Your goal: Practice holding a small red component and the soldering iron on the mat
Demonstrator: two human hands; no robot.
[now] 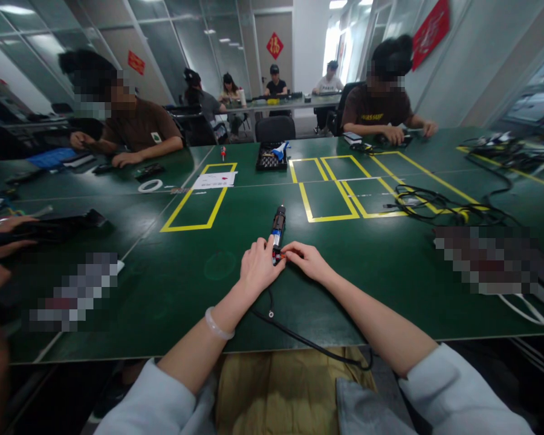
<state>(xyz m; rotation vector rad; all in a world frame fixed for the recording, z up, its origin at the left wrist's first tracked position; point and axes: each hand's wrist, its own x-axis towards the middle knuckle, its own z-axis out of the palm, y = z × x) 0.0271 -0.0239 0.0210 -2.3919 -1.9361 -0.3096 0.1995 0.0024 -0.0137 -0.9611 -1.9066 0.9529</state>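
Observation:
An opened electric screwdriver (278, 225) lies on the green table in front of me, its tip pointing away and a silver-and-blue motor section exposed. My left hand (259, 266) is closed around its near end, partly covering it. From the right, my right hand (310, 261) pinches at a small orange-red part (283, 255) at that same end; the fingers hide most of it. A black cable (308, 345) runs below my hands and over the table's front edge. Close by hangs a thin lead with a ring terminal (271, 314).
Yellow tape outlines (330, 219) mark the table. Beyond are a black tray (272, 158), a paper sheet (214, 180), a tape roll (150, 185) and a small red tool (223, 152). Tangled cables (419, 196) lie right. Co-workers sit across and at left.

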